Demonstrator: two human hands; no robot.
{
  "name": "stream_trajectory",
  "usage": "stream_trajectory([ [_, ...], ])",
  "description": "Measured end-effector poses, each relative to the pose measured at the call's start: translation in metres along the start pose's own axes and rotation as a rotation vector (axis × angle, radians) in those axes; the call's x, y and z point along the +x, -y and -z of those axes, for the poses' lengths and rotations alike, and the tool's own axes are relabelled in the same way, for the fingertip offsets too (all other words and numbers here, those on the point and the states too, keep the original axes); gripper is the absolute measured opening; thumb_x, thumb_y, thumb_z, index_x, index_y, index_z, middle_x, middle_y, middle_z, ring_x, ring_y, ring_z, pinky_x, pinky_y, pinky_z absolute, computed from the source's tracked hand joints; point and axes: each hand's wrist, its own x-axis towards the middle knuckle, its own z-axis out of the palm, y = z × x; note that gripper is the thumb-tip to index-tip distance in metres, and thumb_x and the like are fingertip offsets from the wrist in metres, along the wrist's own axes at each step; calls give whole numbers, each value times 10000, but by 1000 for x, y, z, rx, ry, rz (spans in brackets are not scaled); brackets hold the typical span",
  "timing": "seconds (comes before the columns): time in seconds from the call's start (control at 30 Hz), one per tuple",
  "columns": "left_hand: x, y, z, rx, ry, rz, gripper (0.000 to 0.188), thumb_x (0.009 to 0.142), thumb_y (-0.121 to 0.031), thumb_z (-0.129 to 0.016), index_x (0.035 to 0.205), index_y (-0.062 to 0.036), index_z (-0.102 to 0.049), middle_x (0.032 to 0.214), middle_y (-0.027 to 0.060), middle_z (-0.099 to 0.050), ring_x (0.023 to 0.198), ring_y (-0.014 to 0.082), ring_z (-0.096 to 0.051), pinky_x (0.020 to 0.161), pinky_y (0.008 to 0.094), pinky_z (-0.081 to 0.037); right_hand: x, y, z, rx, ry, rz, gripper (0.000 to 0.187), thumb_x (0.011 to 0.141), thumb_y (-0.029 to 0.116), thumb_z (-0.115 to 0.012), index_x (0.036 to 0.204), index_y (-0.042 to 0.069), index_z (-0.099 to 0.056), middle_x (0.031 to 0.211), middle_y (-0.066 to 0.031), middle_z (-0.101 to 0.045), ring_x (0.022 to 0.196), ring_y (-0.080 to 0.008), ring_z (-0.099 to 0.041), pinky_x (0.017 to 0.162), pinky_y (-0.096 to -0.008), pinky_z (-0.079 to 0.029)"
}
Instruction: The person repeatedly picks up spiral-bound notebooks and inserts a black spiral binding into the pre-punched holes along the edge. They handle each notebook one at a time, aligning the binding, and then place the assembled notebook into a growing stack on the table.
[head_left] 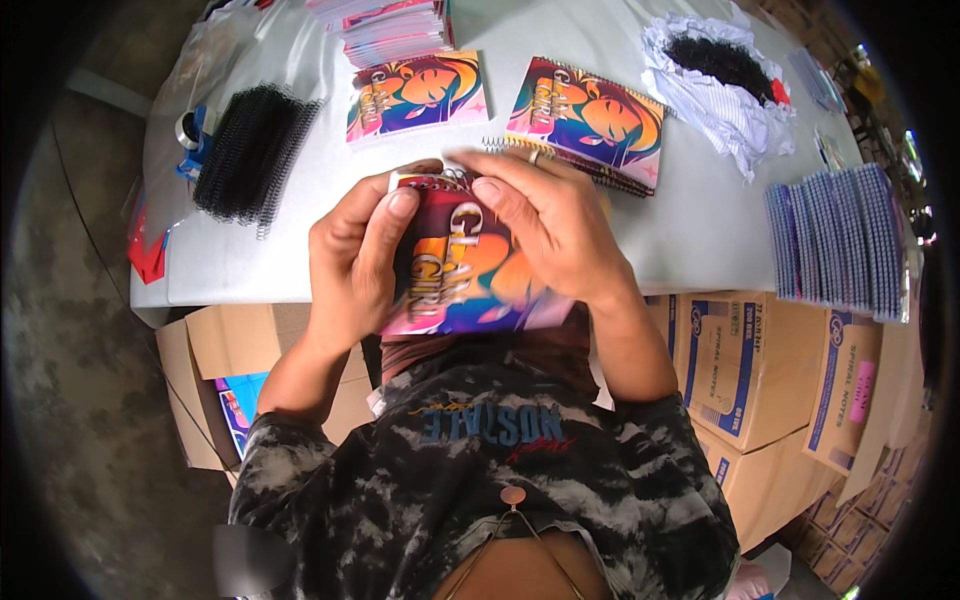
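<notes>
I hold a colourful notebook (465,262) in front of me at the table's near edge, its cover showing a drawn figure in purple, orange and blue. My left hand (350,240) grips its upper left corner, thumb on the cover and fingers behind. My right hand (560,220), with a ring on one finger, holds the upper right side, its thumb beside a spiral coil (448,180) along the top edge. The right fingertips are slightly blurred. Just beyond lie a flat cover-topped pile (418,95) and a stack of spiral notebooks (590,118) with the same design.
Black spiral coils (250,155) lie on the white-covered table (320,190) at left, beside a blue tape dispenser (192,140). More coils (715,65) rest on striped cloth at far right. A row of bound notebooks (835,240) stands at right. Cardboard boxes (770,365) sit below.
</notes>
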Motion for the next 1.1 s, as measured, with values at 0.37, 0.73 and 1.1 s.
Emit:
stream_trajectory([
  [0.37,35,85,-1,-324,61,148,115,825,-14,-615,937,10,-613,857,78,-654,775,101,-610,690,236,-512,5,-54,-6,192,3,-391,167,741,41,-684,890,-9,-625,769,-75,-620,639,-101,-530,610,-257,-452],
  [0.73,37,115,-10,-421,80,132,144,814,13,-614,958,16,-612,864,69,-647,780,97,-603,702,232,-501,-3,-63,-18,86,-151,-325,228,759,98,-676,959,-6,-638,779,-98,-647,682,-145,-601,637,-268,-468],
  [1.1,35,120,-14,-405,62,129,160,818,6,-613,978,17,-608,851,52,-640,773,87,-593,700,218,-487,-5,-55,-18,63,-198,-366,212,749,112,-684,887,-24,-600,767,-110,-635,661,-170,-589,622,-279,-460],
])
